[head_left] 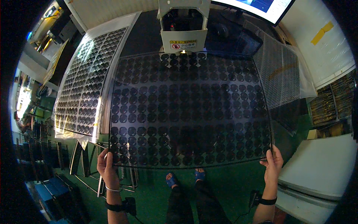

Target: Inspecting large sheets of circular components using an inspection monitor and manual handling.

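A large, thin, see-through sheet (194, 104) spreads out in front of me, printed with rows of dark, roundish many-sided shapes. My left hand (106, 166) pinches its near left corner, thumb on top. At the near right corner, my right hand (273, 164) has the edge between thumb and fingers. The sheet's far edge lies beneath the head of a pale machine (203, 36), where a small light glows above the shapes. Its near edge juts out over the floor, and my legs and blue sandals show below it.
Similar sheets in clear plastic film (130, 24) lie on the left. A fine-patterned sheet (285, 74) rests at the right. Behind are a monitor (257, 8) and a dark mouse (222, 30). A metal rack (76, 158) stands lower left, a white cabinet (320, 164) lower right.
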`<state>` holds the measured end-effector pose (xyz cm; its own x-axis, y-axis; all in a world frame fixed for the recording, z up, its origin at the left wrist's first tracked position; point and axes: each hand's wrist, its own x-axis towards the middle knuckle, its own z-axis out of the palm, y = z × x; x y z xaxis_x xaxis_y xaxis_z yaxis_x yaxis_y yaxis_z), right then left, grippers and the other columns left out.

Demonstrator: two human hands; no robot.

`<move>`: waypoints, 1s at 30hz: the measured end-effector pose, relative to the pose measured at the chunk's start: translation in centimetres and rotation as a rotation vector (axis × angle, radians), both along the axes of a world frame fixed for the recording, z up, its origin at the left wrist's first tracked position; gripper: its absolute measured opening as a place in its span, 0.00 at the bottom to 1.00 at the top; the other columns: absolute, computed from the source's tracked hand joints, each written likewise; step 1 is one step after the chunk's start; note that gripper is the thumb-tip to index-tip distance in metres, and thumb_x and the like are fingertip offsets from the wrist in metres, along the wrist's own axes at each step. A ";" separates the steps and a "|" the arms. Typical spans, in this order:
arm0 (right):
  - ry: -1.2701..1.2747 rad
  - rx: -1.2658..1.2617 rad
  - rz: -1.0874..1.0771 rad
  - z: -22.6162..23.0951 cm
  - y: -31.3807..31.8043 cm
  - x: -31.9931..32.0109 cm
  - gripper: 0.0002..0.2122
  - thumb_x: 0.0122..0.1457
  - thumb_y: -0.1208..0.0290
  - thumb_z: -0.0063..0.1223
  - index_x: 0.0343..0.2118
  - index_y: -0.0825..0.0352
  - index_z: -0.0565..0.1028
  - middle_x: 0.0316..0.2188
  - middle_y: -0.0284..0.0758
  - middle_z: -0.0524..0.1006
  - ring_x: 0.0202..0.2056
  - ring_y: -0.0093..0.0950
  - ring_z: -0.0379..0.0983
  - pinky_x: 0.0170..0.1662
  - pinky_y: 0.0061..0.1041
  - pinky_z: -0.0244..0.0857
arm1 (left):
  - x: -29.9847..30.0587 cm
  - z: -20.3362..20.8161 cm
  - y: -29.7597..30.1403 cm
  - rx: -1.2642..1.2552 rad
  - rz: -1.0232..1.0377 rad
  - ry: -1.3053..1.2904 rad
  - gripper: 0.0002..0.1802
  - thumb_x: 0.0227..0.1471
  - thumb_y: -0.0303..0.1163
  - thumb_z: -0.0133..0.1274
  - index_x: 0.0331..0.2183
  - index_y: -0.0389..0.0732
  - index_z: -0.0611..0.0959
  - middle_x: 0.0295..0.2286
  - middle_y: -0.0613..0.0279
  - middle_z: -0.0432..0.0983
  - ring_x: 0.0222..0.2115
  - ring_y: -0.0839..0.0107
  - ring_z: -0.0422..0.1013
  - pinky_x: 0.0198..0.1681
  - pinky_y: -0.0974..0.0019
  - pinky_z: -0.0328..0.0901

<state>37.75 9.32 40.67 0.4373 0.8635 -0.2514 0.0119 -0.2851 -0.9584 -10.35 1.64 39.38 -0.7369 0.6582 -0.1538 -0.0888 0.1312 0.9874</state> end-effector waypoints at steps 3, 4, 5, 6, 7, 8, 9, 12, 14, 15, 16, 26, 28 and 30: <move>-0.002 0.008 0.003 -0.1 0.0 0.0 0.14 0.53 0.72 0.50 0.44 0.67 0.68 0.30 0.29 0.72 0.22 0.18 0.69 0.21 0.17 0.69 | 0.0 -0.1 -0.1 -0.005 0.004 -0.011 0.12 0.50 0.28 0.49 0.38 0.36 0.74 0.28 0.65 0.74 0.24 0.81 0.69 0.26 0.79 0.63; -0.005 0.012 0.005 -0.1 0.0 0.1 0.14 0.53 0.72 0.50 0.44 0.67 0.68 0.29 0.29 0.72 0.22 0.18 0.69 0.21 0.16 0.69 | -0.1 -0.1 -0.2 -0.012 0.008 -0.013 0.12 0.50 0.27 0.49 0.38 0.36 0.74 0.28 0.65 0.74 0.24 0.81 0.69 0.26 0.79 0.64; -0.004 0.013 0.005 -0.1 0.0 0.1 0.14 0.53 0.72 0.50 0.44 0.67 0.68 0.29 0.29 0.72 0.22 0.18 0.69 0.21 0.16 0.69 | -0.1 -0.3 -0.1 -0.012 0.008 -0.013 0.12 0.50 0.27 0.49 0.38 0.36 0.74 0.28 0.65 0.74 0.24 0.81 0.69 0.26 0.79 0.64; -0.007 0.008 0.005 -0.1 0.0 0.1 0.14 0.54 0.71 0.49 0.43 0.67 0.68 0.29 0.28 0.72 0.22 0.18 0.69 0.21 0.17 0.69 | -0.2 -0.4 0.0 0.009 0.005 0.006 0.12 0.50 0.27 0.49 0.38 0.36 0.74 0.28 0.65 0.74 0.24 0.81 0.69 0.26 0.79 0.64; -0.010 0.004 0.006 -0.1 0.0 0.1 0.13 0.54 0.71 0.49 0.43 0.66 0.69 0.29 0.28 0.72 0.23 0.18 0.69 0.22 0.17 0.69 | -0.3 -0.5 0.0 0.028 -0.003 0.005 0.12 0.50 0.28 0.48 0.38 0.36 0.74 0.29 0.65 0.74 0.24 0.81 0.69 0.26 0.78 0.64; -0.010 0.005 0.006 0.0 0.0 0.1 0.13 0.54 0.71 0.49 0.43 0.66 0.69 0.29 0.28 0.72 0.23 0.18 0.69 0.22 0.17 0.69 | -0.4 -0.6 -0.1 0.030 0.003 0.025 0.12 0.50 0.28 0.48 0.38 0.36 0.74 0.29 0.65 0.74 0.24 0.81 0.69 0.26 0.78 0.64; 0.025 0.004 0.024 0.0 -0.1 0.1 0.14 0.54 0.71 0.48 0.44 0.66 0.67 0.30 0.29 0.72 0.24 0.19 0.70 0.23 0.19 0.70 | -0.4 -0.7 -0.1 0.029 0.009 0.013 0.12 0.50 0.28 0.49 0.39 0.35 0.74 0.29 0.65 0.74 0.24 0.81 0.69 0.26 0.78 0.64; 0.160 0.041 0.038 0.1 -0.5 -0.2 0.17 0.54 0.70 0.48 0.47 0.64 0.64 0.32 0.31 0.72 0.25 0.22 0.71 0.25 0.21 0.71 | -0.4 -0.6 -0.2 0.030 0.008 -0.008 0.14 0.50 0.29 0.49 0.40 0.35 0.73 0.28 0.67 0.73 0.23 0.83 0.68 0.24 0.79 0.63; 0.259 0.078 0.035 0.0 -1.0 -0.7 0.18 0.55 0.70 0.47 0.49 0.64 0.62 0.33 0.32 0.72 0.26 0.23 0.71 0.26 0.22 0.71 | -0.3 -0.3 -0.3 0.029 0.001 -0.019 0.15 0.50 0.29 0.49 0.41 0.35 0.73 0.27 0.67 0.73 0.22 0.84 0.67 0.23 0.81 0.63; 0.306 0.085 0.040 -0.1 -1.1 -1.1 0.20 0.54 0.71 0.47 0.50 0.63 0.60 0.34 0.33 0.72 0.26 0.25 0.72 0.26 0.22 0.71 | -0.3 -0.1 -0.4 0.009 0.011 -0.016 0.16 0.50 0.29 0.49 0.42 0.36 0.72 0.26 0.69 0.72 0.21 0.86 0.65 0.21 0.82 0.61; 0.353 0.091 0.047 -0.1 -1.3 -1.4 0.22 0.54 0.71 0.47 0.52 0.62 0.58 0.35 0.34 0.72 0.27 0.26 0.72 0.26 0.23 0.71 | -0.3 0.0 -0.5 0.004 0.008 -0.023 0.17 0.49 0.30 0.50 0.43 0.37 0.72 0.25 0.71 0.72 0.20 0.87 0.64 0.19 0.84 0.60; 0.147 -0.102 0.220 0.5 -1.2 -3.6 0.18 0.54 0.74 0.47 0.48 0.64 0.62 0.31 0.37 0.73 0.22 0.28 0.73 0.26 0.24 0.71 | -0.4 0.3 -1.3 -0.037 -0.016 0.041 0.20 0.49 0.30 0.51 0.45 0.38 0.70 0.22 0.72 0.71 0.19 0.88 0.64 0.17 0.84 0.60; 0.091 -0.116 0.170 0.4 -1.7 -2.7 0.16 0.53 0.73 0.48 0.45 0.65 0.64 0.29 0.36 0.74 0.20 0.27 0.73 0.24 0.24 0.71 | 0.1 0.6 -1.7 -0.069 -0.064 0.037 0.21 0.48 0.29 0.51 0.45 0.36 0.70 0.22 0.69 0.71 0.20 0.85 0.65 0.18 0.82 0.61; 0.108 -0.080 0.122 0.3 -2.4 -1.3 0.15 0.53 0.72 0.49 0.44 0.65 0.65 0.28 0.35 0.73 0.20 0.26 0.72 0.24 0.23 0.70 | 0.9 1.0 -2.3 -0.107 -0.123 0.040 0.21 0.47 0.29 0.52 0.45 0.35 0.69 0.22 0.68 0.72 0.20 0.84 0.65 0.19 0.81 0.61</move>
<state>36.40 6.88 40.99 0.2969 0.8840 -0.3610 -0.0506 -0.3629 -0.9304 -9.45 -0.62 40.39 -0.6586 0.7253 -0.2005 -0.0269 0.2436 0.9695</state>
